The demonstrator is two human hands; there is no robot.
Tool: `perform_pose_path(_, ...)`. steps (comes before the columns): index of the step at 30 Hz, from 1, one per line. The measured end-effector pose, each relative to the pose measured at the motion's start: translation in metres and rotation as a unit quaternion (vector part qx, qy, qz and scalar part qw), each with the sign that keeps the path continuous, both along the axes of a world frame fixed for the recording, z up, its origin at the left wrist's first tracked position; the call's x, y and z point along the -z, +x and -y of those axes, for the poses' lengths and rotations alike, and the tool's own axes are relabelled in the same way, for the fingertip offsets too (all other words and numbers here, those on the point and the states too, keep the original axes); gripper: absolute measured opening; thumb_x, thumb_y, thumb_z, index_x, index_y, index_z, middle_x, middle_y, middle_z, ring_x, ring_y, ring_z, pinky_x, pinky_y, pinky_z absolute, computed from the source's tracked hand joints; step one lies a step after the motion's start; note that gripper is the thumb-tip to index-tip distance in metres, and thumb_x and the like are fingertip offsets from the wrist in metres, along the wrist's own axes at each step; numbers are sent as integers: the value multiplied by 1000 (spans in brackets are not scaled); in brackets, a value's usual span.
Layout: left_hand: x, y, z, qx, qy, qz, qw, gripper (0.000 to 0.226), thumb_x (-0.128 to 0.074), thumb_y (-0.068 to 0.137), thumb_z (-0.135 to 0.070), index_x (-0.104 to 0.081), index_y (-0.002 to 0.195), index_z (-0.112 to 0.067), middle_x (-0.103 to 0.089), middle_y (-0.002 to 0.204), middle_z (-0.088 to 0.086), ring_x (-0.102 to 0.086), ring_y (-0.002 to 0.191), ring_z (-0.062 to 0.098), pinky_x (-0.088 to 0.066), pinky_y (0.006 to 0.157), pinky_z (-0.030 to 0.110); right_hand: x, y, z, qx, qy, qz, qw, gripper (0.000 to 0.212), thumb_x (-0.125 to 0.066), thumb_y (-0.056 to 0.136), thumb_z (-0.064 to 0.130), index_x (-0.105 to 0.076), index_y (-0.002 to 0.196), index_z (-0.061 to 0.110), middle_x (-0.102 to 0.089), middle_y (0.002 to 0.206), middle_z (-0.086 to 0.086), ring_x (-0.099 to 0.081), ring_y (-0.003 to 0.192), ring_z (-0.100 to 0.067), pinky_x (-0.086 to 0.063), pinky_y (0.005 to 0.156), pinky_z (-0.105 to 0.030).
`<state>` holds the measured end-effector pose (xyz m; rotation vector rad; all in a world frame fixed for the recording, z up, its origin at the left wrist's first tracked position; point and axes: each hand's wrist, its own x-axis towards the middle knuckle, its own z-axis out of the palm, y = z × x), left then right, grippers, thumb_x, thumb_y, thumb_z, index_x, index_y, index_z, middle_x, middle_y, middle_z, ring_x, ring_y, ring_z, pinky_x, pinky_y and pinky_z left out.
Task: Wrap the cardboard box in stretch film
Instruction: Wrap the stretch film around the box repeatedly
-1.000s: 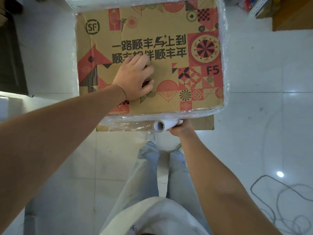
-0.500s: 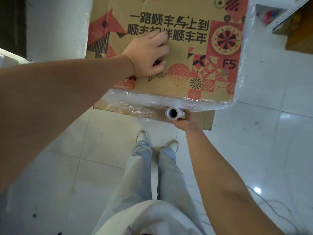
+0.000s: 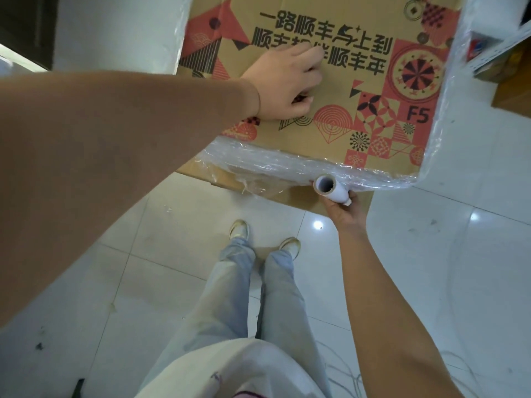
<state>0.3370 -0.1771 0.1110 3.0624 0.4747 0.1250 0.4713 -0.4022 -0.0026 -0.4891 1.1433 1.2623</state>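
The left hand (image 3: pixel 287 81) is pressing down, fingers curled, on the cardboard box (image 3: pixel 330 110) standing on the floor (image 3: pixel 172 254). The right hand (image 3: pixel 346 209) is gripping the film roll (image 3: pixel 330 189) at the box's near edge, where stretch film (image 3: pixel 287 165) is clinging.
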Motion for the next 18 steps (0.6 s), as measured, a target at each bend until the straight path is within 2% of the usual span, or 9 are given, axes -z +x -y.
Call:
perform_pose_path(3, 1, 0, 0, 1, 3, -3, 1000, 41, -35, 88, -36, -56, 93, -1, -50, 111, 18, -49, 100, 32, -48, 77, 44, 1, -11, 1, -1, -8, 58, 998, 19, -45, 92, 11, -55, 107, 6, -60, 104, -9, -54, 116, -19, -34, 111, -28)
perform_pose_path(4, 1, 0, 0, 1, 3, -2, 1000, 41, -35, 88, -36, -56, 93, -1, -50, 111, 18, -49, 100, 32, -48, 77, 43, 2, -15, 2, 1, -11, 61, 998, 16, -44, 94, 12, -55, 103, 4, -61, 97, -12, -58, 105, -23, -40, 105, -28)
perform_pose_path(6, 2, 1, 1, -1, 5, -3, 1000, 42, -34, 88, -36, -56, 94, 0, -50, 111, 18, -49, 101, 32, -47, 78, 43, -4, -22, 4, 11, -10, 70, 997, 13, -48, 84, 7, -54, 94, 2, -64, 81, -18, -58, 87, -29, -49, 84, -36)
perform_pose_path(7, 3, 1, 1, -2, 6, -5, 1000, 44, -33, 88, -37, -56, 95, 0, -50, 111, 18, -49, 100, 32, -47, 77, 43, -7, -24, 4, 15, -8, 78, 997, 15, -49, 76, 6, -54, 90, 3, -65, 73, -20, -57, 82, -30, -48, 74, -40)
perform_pose_path(9, 5, 0, 1, 2, 7, 1, 1000, 45, -33, 87, -37, -56, 95, 1, -50, 110, 19, -49, 99, 33, -48, 73, 44, -10, -26, 2, 30, -5, 79, 996, 15, -49, 70, 6, -52, 85, 4, -65, 62, -20, -56, 78, -30, -46, 67, -42)
perform_pose_path(12, 5, -2, 1, 28, 20, 15, 999, 41, -36, 87, -35, -55, 94, 1, -52, 109, 21, -50, 94, 35, -48, 58, 42, -7, -31, 4, 28, -18, 89, 995, 14, -48, 77, 5, -54, 89, 3, -65, 69, -20, -56, 85, -29, -45, 77, -40)
perform_pose_path(15, 1, -2, 3, 53, 32, 16, 998, 38, -38, 87, -33, -54, 93, 1, -54, 107, 22, -53, 88, 35, -43, 50, 35, -10, -37, 4, 25, -50, 108, 993, 19, -42, 96, 15, -52, 108, 5, -58, 94, -13, -51, 110, -25, -40, 94, -37)
perform_pose_path(16, 0, -1, 4, 53, 35, 11, 998, 38, -38, 88, -33, -55, 93, 1, -54, 107, 22, -53, 88, 34, -41, 49, 33, -13, -37, 7, 14, -66, 133, 989, 19, -41, 98, 18, -49, 111, 7, -55, 96, -11, -49, 112, -23, -39, 96, -36)
perform_pose_path(18, -3, -3, 6, 44, 47, -5, 998, 41, -35, 90, -34, -55, 97, 0, -53, 110, 21, -53, 89, 34, -44, 51, 34, -21, -34, 13, -24, -84, 191, 978, 18, -44, 98, 18, -47, 111, 7, -53, 93, -8, -52, 101, -19, -41, 92, -28)
